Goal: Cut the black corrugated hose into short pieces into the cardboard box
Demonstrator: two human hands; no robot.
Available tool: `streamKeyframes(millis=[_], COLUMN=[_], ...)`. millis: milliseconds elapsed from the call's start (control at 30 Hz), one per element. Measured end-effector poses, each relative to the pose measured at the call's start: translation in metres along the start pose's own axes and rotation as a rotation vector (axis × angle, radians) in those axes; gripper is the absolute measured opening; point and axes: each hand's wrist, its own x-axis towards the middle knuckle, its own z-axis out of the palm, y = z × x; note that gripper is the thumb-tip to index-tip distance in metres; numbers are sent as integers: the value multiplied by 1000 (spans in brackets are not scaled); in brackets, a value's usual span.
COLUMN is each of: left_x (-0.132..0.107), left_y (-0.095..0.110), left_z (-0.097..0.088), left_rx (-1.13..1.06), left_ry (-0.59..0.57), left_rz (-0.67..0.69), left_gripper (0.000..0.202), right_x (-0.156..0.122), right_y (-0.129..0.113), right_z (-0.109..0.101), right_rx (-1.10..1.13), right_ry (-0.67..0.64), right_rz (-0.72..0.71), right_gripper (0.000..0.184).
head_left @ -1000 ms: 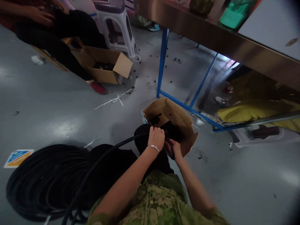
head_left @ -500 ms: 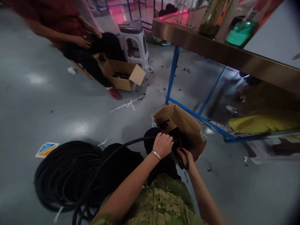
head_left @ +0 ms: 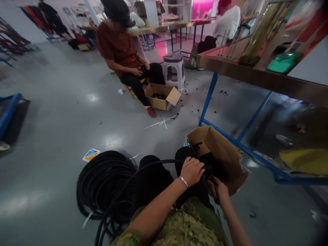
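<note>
My left hand [head_left: 192, 169], a bracelet on its wrist, is closed around a black hose [head_left: 143, 168] over my knees. The hose runs back left to a big black coil [head_left: 102, 182] on the floor. My right hand [head_left: 219, 192] sits just right of the left, fingers closed through the black handles of what look like scissors [head_left: 214, 186]. Both hands are at the mouth of an open cardboard box [head_left: 220, 150] that holds dark pieces.
A seated person in a red top [head_left: 120, 44] works over another open carton [head_left: 161, 96], beside a white stool [head_left: 175, 70]. A blue-legged table [head_left: 256, 77] with a green object stands right. Small black bits and a white tie litter the grey floor. Another person sits far back.
The view has tilted up, bringing the seated people and the far room into sight. My hands hold the same grip on hose and scissors at the box.
</note>
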Motion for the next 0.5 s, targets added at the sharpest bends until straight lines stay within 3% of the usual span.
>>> streamKeyframes(millis=[133,333,500], left_x=[-10,-24,-28], left_y=[-2,-3,3], left_z=[-4,-7,-6], left_rx=[-7,-30,-32], left_ry=[23,48,40], left_rz=[-23,-22,30], left_gripper=[24,23,24], right_x=[-1,-2,-8], right_y=[-9,-22,-17], right_z=[7,6,3], right_rx=[-161,-214,-334], right_ry=[-83,-98,-108], right_rz=[37,43,67], right_gripper=[42,41,41])
